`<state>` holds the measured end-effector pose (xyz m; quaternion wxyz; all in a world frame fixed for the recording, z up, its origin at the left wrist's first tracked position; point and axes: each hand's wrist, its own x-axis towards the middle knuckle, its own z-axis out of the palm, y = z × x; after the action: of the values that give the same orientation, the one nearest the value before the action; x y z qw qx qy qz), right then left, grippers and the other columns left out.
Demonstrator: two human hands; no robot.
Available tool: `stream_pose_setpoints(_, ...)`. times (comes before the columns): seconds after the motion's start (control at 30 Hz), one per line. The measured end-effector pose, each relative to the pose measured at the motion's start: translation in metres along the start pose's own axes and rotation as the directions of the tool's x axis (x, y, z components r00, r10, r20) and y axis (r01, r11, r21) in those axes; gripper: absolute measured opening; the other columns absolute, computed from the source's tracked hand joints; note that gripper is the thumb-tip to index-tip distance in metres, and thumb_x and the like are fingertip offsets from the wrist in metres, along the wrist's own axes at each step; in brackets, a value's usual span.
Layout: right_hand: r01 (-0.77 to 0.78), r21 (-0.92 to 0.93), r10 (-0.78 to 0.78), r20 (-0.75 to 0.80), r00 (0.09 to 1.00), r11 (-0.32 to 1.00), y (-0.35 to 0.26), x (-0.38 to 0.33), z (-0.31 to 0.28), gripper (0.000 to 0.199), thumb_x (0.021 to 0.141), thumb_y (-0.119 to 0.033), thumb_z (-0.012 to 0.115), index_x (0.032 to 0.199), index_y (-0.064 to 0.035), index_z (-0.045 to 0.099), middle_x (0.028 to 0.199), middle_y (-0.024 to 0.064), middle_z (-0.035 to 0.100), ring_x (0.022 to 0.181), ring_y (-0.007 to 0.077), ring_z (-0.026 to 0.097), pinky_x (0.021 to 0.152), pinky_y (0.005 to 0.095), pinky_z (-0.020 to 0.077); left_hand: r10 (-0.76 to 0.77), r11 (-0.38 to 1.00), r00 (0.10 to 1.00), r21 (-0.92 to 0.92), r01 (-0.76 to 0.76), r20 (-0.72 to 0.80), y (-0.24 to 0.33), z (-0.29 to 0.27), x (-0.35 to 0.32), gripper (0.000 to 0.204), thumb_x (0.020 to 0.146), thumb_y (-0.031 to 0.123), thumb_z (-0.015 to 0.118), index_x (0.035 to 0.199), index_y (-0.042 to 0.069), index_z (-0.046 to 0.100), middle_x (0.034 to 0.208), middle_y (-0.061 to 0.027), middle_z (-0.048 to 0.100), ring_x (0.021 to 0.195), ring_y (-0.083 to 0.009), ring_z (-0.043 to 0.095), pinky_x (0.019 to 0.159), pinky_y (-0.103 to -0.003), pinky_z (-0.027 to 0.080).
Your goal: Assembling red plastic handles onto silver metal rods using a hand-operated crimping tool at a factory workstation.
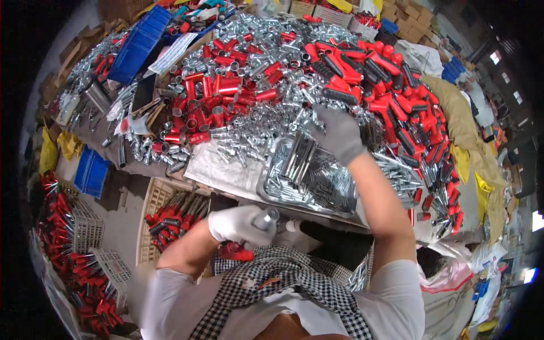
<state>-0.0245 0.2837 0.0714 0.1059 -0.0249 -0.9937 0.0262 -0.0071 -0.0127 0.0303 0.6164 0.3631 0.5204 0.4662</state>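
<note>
My left hand (241,225), in a white glove, is closed around a silver metal cylinder (266,218) above my lap. Just below that hand shows a red plastic piece (235,251); whether it joins the cylinder is hidden. My right hand (339,136), in a grey glove, reaches over the heap of small silver metal parts (272,116) behind a metal tray (262,190). Its thumb and fingers look apart at the heap's edge. In the tray lie many short pins (331,181) and a bundle of longer metal rods (298,158).
Red metal sleeves (226,85) lie left of centre, and red-and-black handles (391,68) are heaped at right. A blue bin (139,45) leans at the far left. Below the table, a beige crate (148,212) holds red-handled tools. A white cloth (221,170) lies beside the tray.
</note>
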Motion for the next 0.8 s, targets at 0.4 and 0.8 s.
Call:
stream_pose_setpoints(0.4,-0.069,-0.016,0.066,-0.158,0.985,0.997,0.038,0.097,0.050,0.036,0.078,-0.012,0.063,0.113,-0.0051,0.064,0.106,0.0225,0.068,0.096,0.0336,0.069,0.083,0.0453,0.0532,0.205,0.976,0.936,-0.018,-0.219,-0.285,-0.019,0.007,0.010,0.027,0.094,0.019,0.054,0.115,0.003,0.058,0.082,-0.0032,0.062,0.067,-0.0094,0.058,0.060,-0.025,0.046)
stream_pose_setpoints(0.8,-0.040,0.224,0.051,-0.041,0.998,0.974,0.029,0.035,0.069,0.043,0.085,-0.030,0.065,0.120,-0.0064,0.061,0.113,0.0205,0.063,0.103,0.0363,0.062,0.091,0.0445,0.0490,0.170,0.975,0.902,-0.064,-0.212,-0.397,-0.024,0.005,0.027,0.031,0.094,0.010,0.045,0.121,-0.005,0.052,0.074,-0.0053,0.058,0.064,-0.0114,0.055,0.061,-0.025,0.045)
